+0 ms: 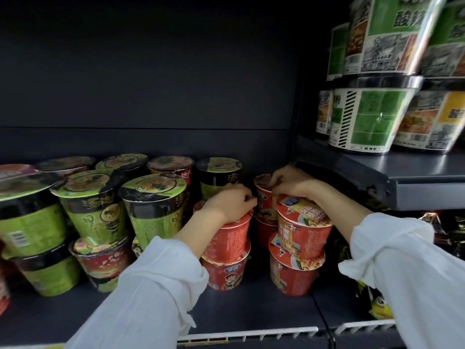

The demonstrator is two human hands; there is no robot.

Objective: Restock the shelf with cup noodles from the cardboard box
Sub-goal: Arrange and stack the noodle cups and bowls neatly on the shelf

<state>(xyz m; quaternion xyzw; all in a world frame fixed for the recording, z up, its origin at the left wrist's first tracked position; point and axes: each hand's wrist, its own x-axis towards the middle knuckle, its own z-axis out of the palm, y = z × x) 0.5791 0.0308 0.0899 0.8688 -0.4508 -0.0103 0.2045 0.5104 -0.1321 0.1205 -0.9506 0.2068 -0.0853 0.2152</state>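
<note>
- Both your hands are busy on the red cups: your left hand [232, 201] is curled over the top of the left red stack [227, 250], fingers bunched at the rim, and your right hand [289, 181] is pinching the lid of the rear red cup [263, 197] set further back.
- Nearest the front edge rail [249, 333] the shelf [226, 313] is bare, so there's room for another row of cups.
- Just behind that, two double stacks of red cup noodles: the left one under your hand and the right red stack [298, 250]. The cup you're fiddling with sits behind and between them, on top of another red one.
- To the left, the green cups [151, 210] are already two high and several deep, so I'd say that part looks done.
- The cardboard box isn't in view, so no idea how many are left. My guess is you're somewhere mid-job.
- Labels: all Chinese text, mostly too blurry for me. The red cups have a small blue logo and a cartoon figure.
- Far right, the upper shelf [422, 187] holds big green-and-white bowls [364, 117], stacked, with a large character "酸" readable.
</note>
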